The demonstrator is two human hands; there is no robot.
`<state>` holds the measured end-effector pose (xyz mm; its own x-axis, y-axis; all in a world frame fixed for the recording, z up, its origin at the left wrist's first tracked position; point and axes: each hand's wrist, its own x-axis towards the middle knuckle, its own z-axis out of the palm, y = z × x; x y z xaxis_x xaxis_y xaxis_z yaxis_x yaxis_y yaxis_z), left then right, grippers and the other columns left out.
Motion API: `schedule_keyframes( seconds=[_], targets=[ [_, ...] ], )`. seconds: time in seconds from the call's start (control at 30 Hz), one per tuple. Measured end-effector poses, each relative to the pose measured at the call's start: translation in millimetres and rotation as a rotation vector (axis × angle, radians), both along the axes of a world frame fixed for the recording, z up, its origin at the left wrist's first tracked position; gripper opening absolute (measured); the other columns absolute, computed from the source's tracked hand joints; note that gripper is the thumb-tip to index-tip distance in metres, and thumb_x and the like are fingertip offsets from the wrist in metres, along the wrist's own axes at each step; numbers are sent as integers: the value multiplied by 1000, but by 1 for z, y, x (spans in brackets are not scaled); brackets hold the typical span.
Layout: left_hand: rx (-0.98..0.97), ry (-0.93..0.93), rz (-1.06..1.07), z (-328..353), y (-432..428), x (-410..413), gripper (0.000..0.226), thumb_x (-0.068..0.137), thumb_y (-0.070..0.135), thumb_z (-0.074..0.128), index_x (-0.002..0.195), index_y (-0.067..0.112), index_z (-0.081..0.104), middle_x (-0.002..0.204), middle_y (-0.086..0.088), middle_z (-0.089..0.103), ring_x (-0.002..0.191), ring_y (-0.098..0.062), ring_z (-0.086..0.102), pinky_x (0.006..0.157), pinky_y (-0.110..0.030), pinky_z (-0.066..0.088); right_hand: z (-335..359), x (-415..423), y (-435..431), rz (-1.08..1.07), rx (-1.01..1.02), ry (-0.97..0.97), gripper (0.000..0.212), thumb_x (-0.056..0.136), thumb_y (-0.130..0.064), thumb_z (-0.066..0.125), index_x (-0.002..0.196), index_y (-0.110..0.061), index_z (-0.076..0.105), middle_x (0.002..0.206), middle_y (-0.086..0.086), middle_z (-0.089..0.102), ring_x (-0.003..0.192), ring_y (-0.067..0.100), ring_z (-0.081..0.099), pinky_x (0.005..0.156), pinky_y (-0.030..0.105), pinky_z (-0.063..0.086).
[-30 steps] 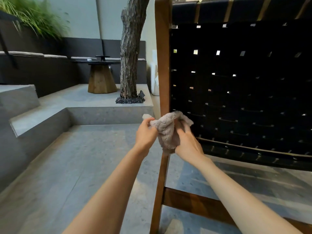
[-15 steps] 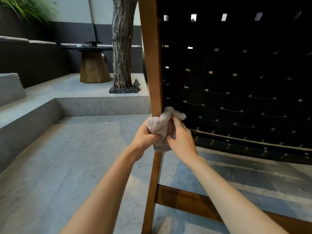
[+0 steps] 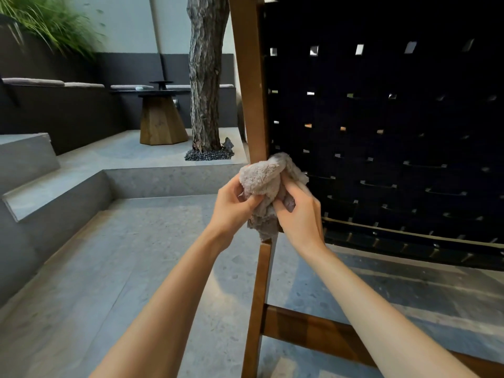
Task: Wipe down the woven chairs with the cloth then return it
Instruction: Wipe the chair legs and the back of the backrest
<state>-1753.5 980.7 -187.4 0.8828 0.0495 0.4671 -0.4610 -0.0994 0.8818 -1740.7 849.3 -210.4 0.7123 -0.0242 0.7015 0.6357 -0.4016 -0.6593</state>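
A woven chair (image 3: 381, 118) with black webbing and a brown wooden frame fills the right half of the head view, seen from behind. A fluffy grey cloth (image 3: 266, 184) is bunched in front of the chair's left upright post, at about the height of the seat rail. My left hand (image 3: 231, 205) grips the cloth from the left with its fingers curled into it. My right hand (image 3: 300, 214) grips it from the right. The lower end of the cloth hangs between my two hands, against the post.
Grey stone floor lies below, with stone steps (image 3: 54, 192) rising at the left. A tree trunk (image 3: 206, 77) stands on the raised level behind, next to a wooden-based side table (image 3: 161, 118). A dark bench wall and green grass plants (image 3: 54, 20) are at the far left.
The view has shifted closer and lower on the chair back, then up a little. Both hands stay on the cloth by the post and have regripped and bunched it tighter.
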Motion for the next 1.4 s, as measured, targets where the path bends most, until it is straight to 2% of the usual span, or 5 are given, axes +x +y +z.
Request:
schedule_keyframes(
  seconds=[0.43,0.67,0.9,1.03,1.4],
  targets=[
    [-48,-312,88,122,-8,-48,55,91,-4,53,142,13,39,130,-3,57,118,-7,55,100,-27,46,126,-43,24,27,0,-199,47,97,-7,48,142,-18,44,150,2,29,138,16,31,115,38,32],
    [-15,-418,79,158,-10,-66,68,92,-7,48,150,17,23,142,-7,48,130,-13,46,107,-33,40,170,-52,20,10,-107,-261,44,98,-11,47,141,-18,44,148,6,30,138,21,30,116,38,27],
    [44,-340,188,120,-8,-50,65,89,-4,53,146,19,32,141,-3,49,127,-13,48,105,-37,43,132,-40,14,-79,-156,-260,39,92,-10,57,131,-14,56,137,6,44,119,19,48,94,22,41],
    [142,-260,170,82,-6,-42,64,86,-10,50,130,36,43,115,26,54,114,-3,52,97,-21,45,82,-28,9,-95,-208,-112,29,91,-13,59,120,-12,62,133,6,47,112,21,52,89,24,44],
    [459,-19,158,-33,4,-4,47,85,-4,57,130,11,54,116,-3,65,109,-17,60,87,-27,47,-41,-18,5,-123,-375,267,25,97,-21,51,117,-12,62,130,5,45,107,24,55,86,30,49]
  ],
)
